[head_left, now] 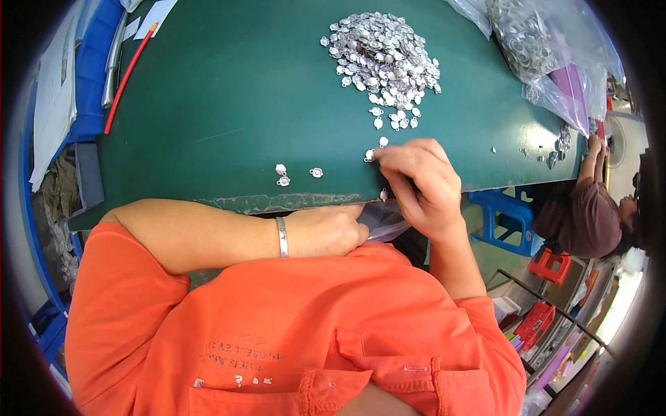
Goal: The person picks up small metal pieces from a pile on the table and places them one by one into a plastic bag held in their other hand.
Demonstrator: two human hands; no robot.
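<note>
My right hand (423,184) is over the near part of the table, its fingers curled closed and its fingertips on a small silver metal charm (370,156). Another charm (383,141) lies just beyond them. At the table's front edge my left hand (331,231) is curled around the rim of a clear plastic bag (383,223); its fingertips are partly hidden. One charm (383,195) is at the edge just above the bag. A few loose charms (316,172) lie left of my right hand. Farther back is a big heap of charms (385,59).
The green tabletop (208,104) has a worn front edge. A red pencil (130,78) lies at the left, near blue bins (90,90). Clear bags of metal parts (524,45) stand at the far right. Another person (579,215) sits beyond a blue stool (505,220).
</note>
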